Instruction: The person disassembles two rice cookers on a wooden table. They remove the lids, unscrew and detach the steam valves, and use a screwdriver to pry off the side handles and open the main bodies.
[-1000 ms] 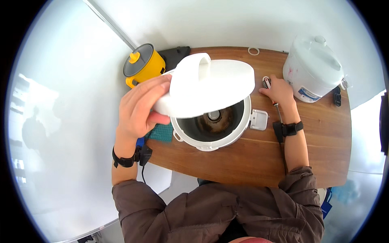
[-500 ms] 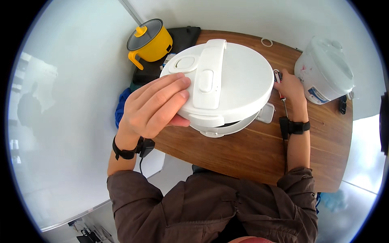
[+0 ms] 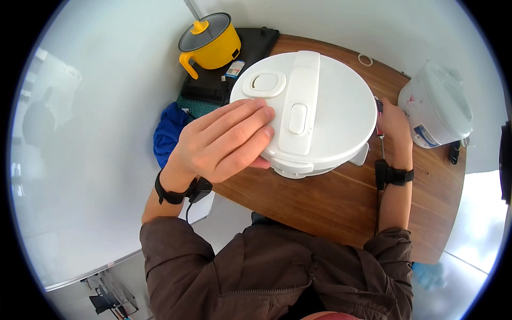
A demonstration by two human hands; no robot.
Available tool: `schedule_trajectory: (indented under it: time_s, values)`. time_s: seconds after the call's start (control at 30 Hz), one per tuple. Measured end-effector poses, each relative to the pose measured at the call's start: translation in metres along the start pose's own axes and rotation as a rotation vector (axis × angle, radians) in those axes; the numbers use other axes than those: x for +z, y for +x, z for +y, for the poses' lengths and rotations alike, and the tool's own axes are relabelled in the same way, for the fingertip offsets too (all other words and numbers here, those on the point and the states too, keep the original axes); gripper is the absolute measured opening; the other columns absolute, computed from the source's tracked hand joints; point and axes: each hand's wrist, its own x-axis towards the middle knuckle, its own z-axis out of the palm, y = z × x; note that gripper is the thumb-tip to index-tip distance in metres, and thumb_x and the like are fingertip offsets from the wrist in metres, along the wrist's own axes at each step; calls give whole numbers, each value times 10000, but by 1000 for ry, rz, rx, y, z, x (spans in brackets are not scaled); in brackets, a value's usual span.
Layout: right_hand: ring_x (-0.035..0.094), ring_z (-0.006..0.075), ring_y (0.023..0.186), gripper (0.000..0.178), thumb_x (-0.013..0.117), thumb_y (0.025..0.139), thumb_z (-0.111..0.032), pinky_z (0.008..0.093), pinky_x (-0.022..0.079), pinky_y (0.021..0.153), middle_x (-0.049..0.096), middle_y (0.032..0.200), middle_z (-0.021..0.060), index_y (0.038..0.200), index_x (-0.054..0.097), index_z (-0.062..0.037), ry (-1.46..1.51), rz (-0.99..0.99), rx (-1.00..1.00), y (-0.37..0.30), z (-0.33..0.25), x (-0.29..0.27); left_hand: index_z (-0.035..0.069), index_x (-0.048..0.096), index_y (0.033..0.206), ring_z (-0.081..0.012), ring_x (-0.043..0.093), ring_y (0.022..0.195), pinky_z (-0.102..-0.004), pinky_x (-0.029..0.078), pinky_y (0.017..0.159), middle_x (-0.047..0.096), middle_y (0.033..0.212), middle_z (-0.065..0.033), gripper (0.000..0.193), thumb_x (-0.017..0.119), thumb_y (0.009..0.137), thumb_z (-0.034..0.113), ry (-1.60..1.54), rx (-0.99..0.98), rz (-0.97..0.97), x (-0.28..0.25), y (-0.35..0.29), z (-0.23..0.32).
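Observation:
A round white rice cooker lid [image 3: 341, 106] with a raised central band lies over the white cooker body [image 3: 290, 174], whose front rim shows just below it. My left hand [image 3: 226, 141] is closed on the lid's near-left edge, fingers flat on top and thumb under the rim. Beyond the lid's right side, my right hand [image 3: 393, 120] is wrapped round a screwdriver [image 3: 381, 143], its metal shaft pointing back toward me. The lid hides part of the right fingers. A small white flap [image 3: 360, 154] juts out at the cooker's right.
On the wooden table [image 3: 298, 200], a second white rice cooker [image 3: 434, 104] stands at right, with a black clip-like piece [image 3: 454, 152] beside it. At back left are a yellow pot [image 3: 212, 45], a black case [image 3: 258, 42] and a blue cloth [image 3: 169, 136]. A white ring [image 3: 365, 60] lies behind.
The lid has come down in my left hand, and the dark gap at the cooker's front has closed. The view has shifted slightly; my right hand still holds the screwdriver.

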Motion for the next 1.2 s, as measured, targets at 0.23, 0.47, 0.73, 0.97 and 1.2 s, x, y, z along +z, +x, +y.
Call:
schedule_trajectory:
  time_s: [0.23,0.47,0.73,0.97,1.2]
  values:
    - [713,427,916,661,795,809,-515,504,559,800,745,971,230,1231,627,-36,11,6,5,1,0,0,-12,629,1130,-333,738,992,-408,642,862,727,1096,-189,426,754,901,325,-5,22,-13,-2,1,-1]
    - [671,398,1061,590,748,880,-471,483,541,879,686,1151,222,1262,628,-37,-33,111,-22,-8,-11,-13,-39,635,1108,-365,741,1012,-442,646,872,732,1087,-226,452,715,922,366,19,11,-12,-1,-1,3]
    - [665,358,1036,450,794,875,-352,429,540,880,679,1149,173,1175,691,-33,310,703,-315,-34,-57,-73,-46,626,1118,-375,743,1015,-457,640,884,732,1088,-243,440,660,964,364,51,-39,19,4,-8,10]
    - [692,320,1045,628,848,677,-471,409,566,877,721,1129,105,1118,727,-40,483,593,-1012,-91,-109,-110,-43,615,1132,-380,743,1010,-461,641,876,730,1087,-248,433,608,997,369,71,-73,48,9,-9,12]
    - [726,322,999,505,831,637,-370,400,609,807,750,1091,101,1027,755,-58,300,550,-1110,-112,-120,-112,-40,597,1149,-385,741,1010,-467,642,871,728,1080,-250,435,565,1022,374,97,-102,71,13,-10,16]
